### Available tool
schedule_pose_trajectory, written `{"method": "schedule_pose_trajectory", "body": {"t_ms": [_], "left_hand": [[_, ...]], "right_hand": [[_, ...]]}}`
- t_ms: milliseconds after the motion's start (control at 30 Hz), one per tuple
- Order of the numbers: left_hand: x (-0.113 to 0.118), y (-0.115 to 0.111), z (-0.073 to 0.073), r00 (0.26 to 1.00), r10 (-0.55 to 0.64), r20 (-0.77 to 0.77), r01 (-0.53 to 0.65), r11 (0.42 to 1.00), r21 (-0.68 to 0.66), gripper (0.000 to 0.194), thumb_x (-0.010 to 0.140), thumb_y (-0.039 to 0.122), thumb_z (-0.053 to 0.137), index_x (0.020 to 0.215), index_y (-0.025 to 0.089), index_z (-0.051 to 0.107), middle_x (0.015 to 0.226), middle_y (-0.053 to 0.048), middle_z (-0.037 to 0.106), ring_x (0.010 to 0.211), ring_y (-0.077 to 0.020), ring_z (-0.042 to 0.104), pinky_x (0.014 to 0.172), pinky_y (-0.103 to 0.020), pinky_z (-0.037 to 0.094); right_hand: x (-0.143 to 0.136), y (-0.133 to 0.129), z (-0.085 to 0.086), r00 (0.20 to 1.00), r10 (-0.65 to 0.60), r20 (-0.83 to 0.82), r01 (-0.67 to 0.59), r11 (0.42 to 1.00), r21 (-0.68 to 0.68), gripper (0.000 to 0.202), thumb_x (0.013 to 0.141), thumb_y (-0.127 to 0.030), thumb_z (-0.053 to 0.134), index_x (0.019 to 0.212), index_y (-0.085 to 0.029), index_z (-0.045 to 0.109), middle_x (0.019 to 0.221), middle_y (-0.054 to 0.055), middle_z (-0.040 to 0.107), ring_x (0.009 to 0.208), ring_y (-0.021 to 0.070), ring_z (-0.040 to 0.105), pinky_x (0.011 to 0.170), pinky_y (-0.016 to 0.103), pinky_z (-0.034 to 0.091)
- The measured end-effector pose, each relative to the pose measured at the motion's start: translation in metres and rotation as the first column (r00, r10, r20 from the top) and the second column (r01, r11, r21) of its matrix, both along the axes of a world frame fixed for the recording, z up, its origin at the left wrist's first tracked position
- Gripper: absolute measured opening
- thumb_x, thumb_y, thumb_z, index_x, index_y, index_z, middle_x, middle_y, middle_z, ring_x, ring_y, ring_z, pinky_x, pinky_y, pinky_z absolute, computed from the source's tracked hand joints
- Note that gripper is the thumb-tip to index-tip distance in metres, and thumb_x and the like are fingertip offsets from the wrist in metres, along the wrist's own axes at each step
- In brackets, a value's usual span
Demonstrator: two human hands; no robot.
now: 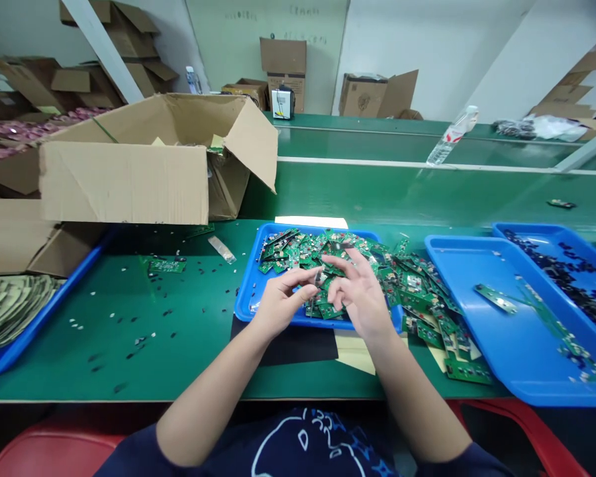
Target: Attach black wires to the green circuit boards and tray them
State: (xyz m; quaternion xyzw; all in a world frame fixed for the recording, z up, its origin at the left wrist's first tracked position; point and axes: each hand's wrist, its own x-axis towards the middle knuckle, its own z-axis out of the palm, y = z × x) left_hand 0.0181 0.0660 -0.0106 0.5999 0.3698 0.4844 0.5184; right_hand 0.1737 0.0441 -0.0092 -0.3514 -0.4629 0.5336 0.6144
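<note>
Both hands meet over the near edge of the blue tray (243,298) heaped with green circuit boards (328,252): left hand (278,305) and right hand (360,295) each pinch a grip on one small board (320,278) between them. Boards spill off the tray toward 4 o'clock, up against a second blue tray (516,344). An open cardboard box (129,179) crowds the 10 o'clock side, leaving bare green worktop (179,344) at 8 o'clock, dotted with small loose bits.

Both bare forearms reach forward from the body and converge, left toward one o'clock, right toward eleven. The left hand (278,306) is curled, thumb and forefinger pinched. The right hand (360,295) faces it, fingers loosely spread, fingertips nearly touching
</note>
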Motion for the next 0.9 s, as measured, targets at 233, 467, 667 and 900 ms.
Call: {"method": "schedule_pose_trajectory", "body": {"t_ms": [233,467,667,900], "left_hand": [[0.009,-0.007,-0.002,0.973,-0.089,-0.215,0.112,0.989,0.097,0.021,0.077,0.034,0.063,0.084,0.016,0.071,0.074,-0.004,0.066,0.069,-0.0160,0.060,0.062,-0.027,0.048],[-0.013,0.022,-0.007,0.778,0.391,-0.492,-0.160,0.880,0.448,0.029,0.085,0.027,0.051,0.106,0.012,0.063,0.102,-0.012,0.062,0.100,-0.0260,0.057,0.088,-0.041,0.046],[-0.044,0.053,-0.012,0.301,0.564,-0.769,-0.368,0.813,0.452,0.024,0.073,0.012,0.060,0.096,0.009,0.065,0.104,-0.018,0.058,0.102,-0.0349,0.052,0.083,-0.048,0.045],[-0.057,0.051,0.002,0.446,0.582,-0.680,-0.474,0.798,0.371,0.019,0.082,0.020,0.048,0.088,0.015,0.065,0.085,-0.009,0.066,0.081,-0.0237,0.062,0.075,-0.036,0.048]], "right_hand": [[-0.011,-0.007,0.001,0.999,0.037,-0.032,-0.039,0.997,-0.059,0.049,0.076,-0.017,0.055,0.121,-0.028,0.038,0.076,-0.004,0.063,0.047,0.0068,0.050,0.043,0.020,0.046],[0.057,-0.005,0.022,0.851,-0.414,0.323,0.425,0.904,0.040,0.055,0.068,-0.012,0.055,0.120,-0.025,0.039,0.070,-0.006,0.061,0.045,0.0083,0.050,0.042,0.022,0.045],[0.179,-0.016,0.007,0.252,-0.599,0.760,0.849,0.513,0.123,0.061,0.065,-0.008,0.059,0.121,-0.027,0.044,0.074,0.003,0.062,0.045,0.0129,0.052,0.055,0.034,0.045],[0.206,-0.011,-0.024,0.029,-0.408,0.913,0.833,0.515,0.203,0.076,0.068,-0.021,0.058,0.137,-0.009,0.027,0.116,0.031,0.053,0.096,0.0427,0.058,0.072,0.059,0.042]]}}
